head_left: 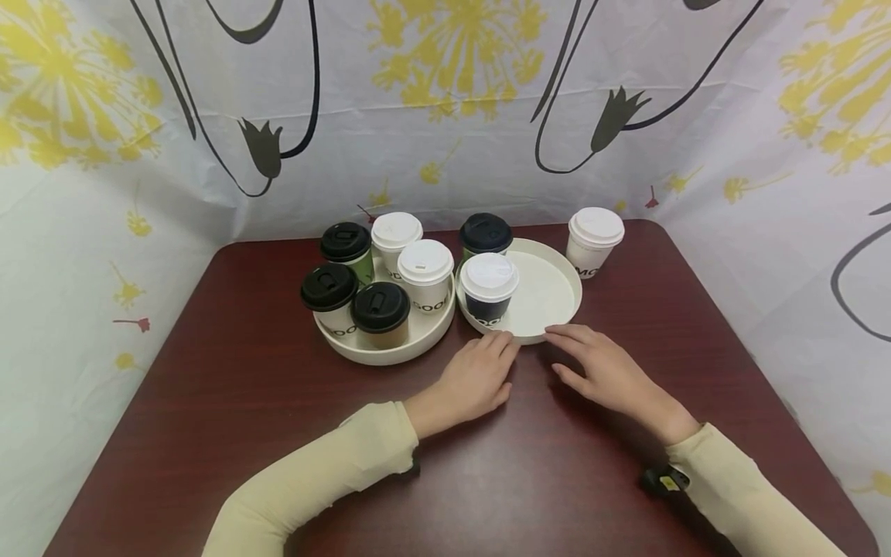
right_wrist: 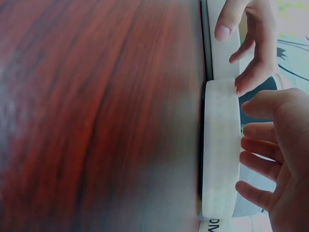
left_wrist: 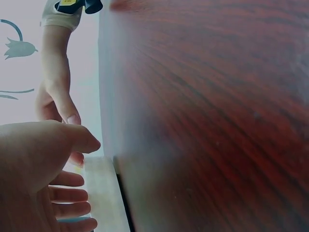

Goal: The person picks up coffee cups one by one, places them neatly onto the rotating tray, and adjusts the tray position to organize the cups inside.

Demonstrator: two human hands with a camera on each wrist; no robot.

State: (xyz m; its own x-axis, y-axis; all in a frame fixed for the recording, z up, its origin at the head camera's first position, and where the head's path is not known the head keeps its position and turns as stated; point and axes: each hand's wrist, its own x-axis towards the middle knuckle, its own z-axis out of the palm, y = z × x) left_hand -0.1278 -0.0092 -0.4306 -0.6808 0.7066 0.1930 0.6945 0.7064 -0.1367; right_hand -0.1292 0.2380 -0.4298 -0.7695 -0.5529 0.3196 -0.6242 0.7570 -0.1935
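Both hands lie at the near edge of a round cream tray [head_left: 543, 298]. My left hand [head_left: 476, 375] has its fingertips at the near left of the rim, with fingers loosely extended. On the other side, my right hand [head_left: 605, 367] reaches its fingertips to the near right of the rim, thumb held apart. Neither hand grips anything. On this tray stand a white-lidded paper cup [head_left: 489, 286] with a dark lower band, and behind it a black-lidded green cup [head_left: 485, 234]. In the right wrist view, fingers hover close to the tray wall [right_wrist: 222, 150]; exact contact is unclear.
Left of it, a second round tray [head_left: 379, 356] bears several lidded cups, some black-lidded, some white-lidded. A white cup [head_left: 592, 244] stands off the trays, at the back right of the dark red table [head_left: 209, 387]. A patterned cloth [head_left: 390, 170] hangs behind the table.
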